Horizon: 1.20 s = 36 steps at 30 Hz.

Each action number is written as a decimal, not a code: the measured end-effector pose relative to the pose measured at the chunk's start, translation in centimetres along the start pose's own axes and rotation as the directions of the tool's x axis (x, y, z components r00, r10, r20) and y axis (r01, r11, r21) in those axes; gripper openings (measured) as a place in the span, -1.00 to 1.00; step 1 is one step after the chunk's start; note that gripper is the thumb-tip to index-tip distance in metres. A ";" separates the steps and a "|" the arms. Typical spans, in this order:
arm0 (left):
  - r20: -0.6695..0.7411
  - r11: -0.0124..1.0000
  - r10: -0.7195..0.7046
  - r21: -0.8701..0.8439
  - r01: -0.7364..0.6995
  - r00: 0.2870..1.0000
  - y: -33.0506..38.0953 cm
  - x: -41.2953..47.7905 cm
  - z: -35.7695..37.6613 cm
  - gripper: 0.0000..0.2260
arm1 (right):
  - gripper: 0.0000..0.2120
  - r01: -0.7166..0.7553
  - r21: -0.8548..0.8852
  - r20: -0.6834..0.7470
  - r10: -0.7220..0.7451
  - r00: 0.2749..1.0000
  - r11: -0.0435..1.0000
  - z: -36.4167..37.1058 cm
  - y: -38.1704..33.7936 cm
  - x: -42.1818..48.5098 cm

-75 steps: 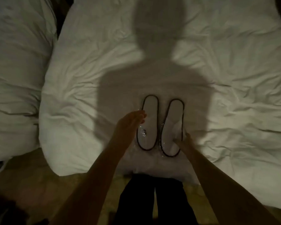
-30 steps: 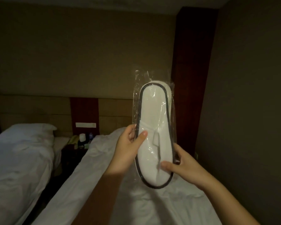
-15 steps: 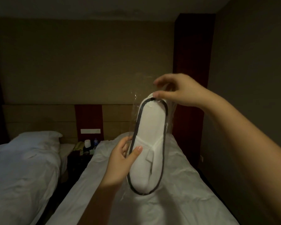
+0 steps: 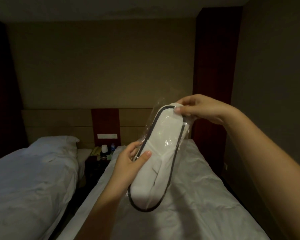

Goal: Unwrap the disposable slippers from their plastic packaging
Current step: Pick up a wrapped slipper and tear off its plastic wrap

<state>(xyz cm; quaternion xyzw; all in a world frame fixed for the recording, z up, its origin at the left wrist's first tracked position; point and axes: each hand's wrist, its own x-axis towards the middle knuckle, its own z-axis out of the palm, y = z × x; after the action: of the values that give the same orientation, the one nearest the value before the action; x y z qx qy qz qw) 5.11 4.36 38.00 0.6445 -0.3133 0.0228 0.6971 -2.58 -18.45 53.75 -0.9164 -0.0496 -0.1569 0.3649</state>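
You hold the slippers (image 4: 156,161), white with a dark edge band, up in the air above the bed (image 4: 197,205) in front of you, and they are inside their clear plastic packaging (image 4: 160,108). The pack is tilted, with its upper end leaning to the right and away from you, and its lower rounded end closer to your body.

Your left hand (image 4: 128,163) takes the pack at its left edge, about in the middle of its length. The grip of this hand is pressed together on the pack: the thumb lies on the front face of the plastic, and the other fingers go behind, where you cannot see them well.

Your right hand (image 4: 203,108) is at the upper end of the pack. Its grip is pinching the plastic there, with the thumb tip (image 4: 177,110) pressed on the film over the end of the slipper and the fingers curled above and behind. Some loose plastic stands out around this end.

The bed under the pack has a white, wrinkled sheet. To the left is a second bed (image 4: 33,179) with a pillow (image 4: 57,141). Between the two beds, near the headboard (image 4: 59,122), stands a dark nightstand (image 4: 95,163) with a small bottle (image 4: 112,147) and a few other small things that are too dim to tell.
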 end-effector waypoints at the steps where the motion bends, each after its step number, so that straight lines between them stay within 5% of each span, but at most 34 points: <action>1: 0.000 1.000 -0.008 0.010 0.008 1.000 -0.1 0.0 0.1 -0.68 | -0.61 -0.012 -0.033 0.024 0.012 1.000 0.999 0.2 0.1 -0.1; 7: 0.054 0.999 -0.035 0.001 0.035 0.998 -0.6 -0.2 0.6 -0.74 | -0.61 -0.075 -0.012 -0.013 0.075 0.997 0.997 1.5 0.7 -0.3; 12: 0.103 0.996 -0.070 -0.046 0.075 0.992 -2.1 -0.4 0.2 -0.62 | -0.65 -0.016 0.430 -0.230 0.127 0.965 0.903 0.1 0.9 -1.0; 20: 0.081 0.990 -0.036 -0.130 0.046 0.996 -2.9 -0.1 0.2 -0.64 | -0.73 0.016 0.688 -0.302 0.266 0.915 0.726 2.2 1.4 -1.2; 25: 0.083 0.986 -0.045 -0.154 0.058 0.996 -3.5 0.0 0.2 -0.76 | -0.73 -0.107 0.581 -0.307 0.340 0.889 0.807 4.3 2.3 -1.1; 29: 0.126 0.989 -0.077 -0.117 0.092 0.989 -4.7 -0.3 -0.3 -0.70 | -0.76 0.002 0.654 -0.364 0.312 0.878 0.757 3.4 1.6 -1.0; 32: 0.240 0.987 -0.147 -0.034 0.160 0.959 -5.9 -0.7 -0.5 -0.51 | -0.84 0.117 0.751 -0.416 0.329 0.848 0.650 3.0 1.0 -1.0; 36: 0.391 0.983 -0.114 -0.089 0.161 0.913 -5.1 -0.1 -0.3 -0.31 | -0.76 0.100 0.692 -0.420 0.286 0.861 0.715 4.7 1.1 -0.6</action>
<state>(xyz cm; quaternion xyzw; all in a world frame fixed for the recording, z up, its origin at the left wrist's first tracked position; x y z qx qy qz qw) 7.40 3.78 33.45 0.6140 -0.3984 -0.1721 0.6593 -1.75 -16.02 49.65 -0.6406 0.0394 -0.3384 0.6881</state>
